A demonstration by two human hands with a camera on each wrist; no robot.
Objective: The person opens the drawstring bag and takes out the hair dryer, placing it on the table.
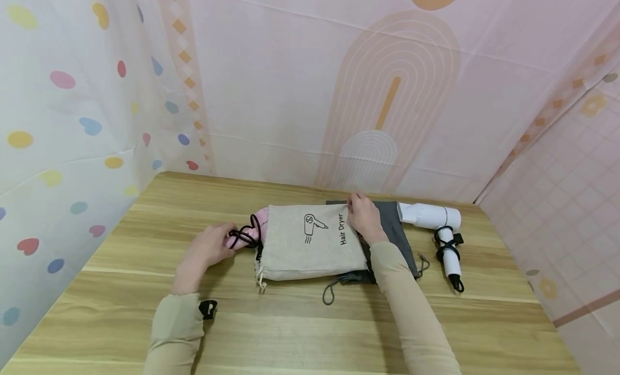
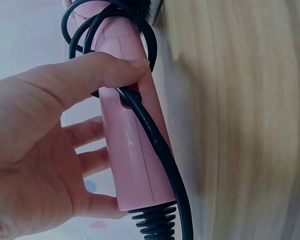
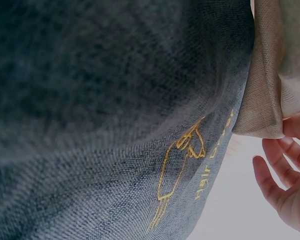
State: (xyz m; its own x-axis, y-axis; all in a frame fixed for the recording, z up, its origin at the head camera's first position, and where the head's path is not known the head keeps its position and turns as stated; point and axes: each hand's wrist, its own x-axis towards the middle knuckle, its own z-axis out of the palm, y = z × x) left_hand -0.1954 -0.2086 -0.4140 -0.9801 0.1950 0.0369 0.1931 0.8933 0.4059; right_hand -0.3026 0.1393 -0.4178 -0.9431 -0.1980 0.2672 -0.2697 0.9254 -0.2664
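My left hand (image 1: 208,247) grips the handle of a pink hair dryer (image 2: 132,160), thumb over a black cord (image 2: 157,142) that is looped round it. The dryer's head end is hidden inside a beige drawstring bag (image 1: 290,246), printed with a dryer drawing and "Hair Dryer". At the bag's far right corner, my right hand (image 1: 364,218) pinches the cloth. That corner also shows in the right wrist view, where the beige cloth (image 3: 262,100) meets the fingertips. Under the beige bag's right side lies a dark grey drawstring bag (image 1: 397,230), with yellow print in the right wrist view.
To the right, a white hair dryer (image 1: 428,216) lies on the wooden table (image 1: 290,332), a black cord (image 1: 448,248) wound round its handle. Patterned cloth curtains (image 1: 271,95) rise behind the table and at both sides.
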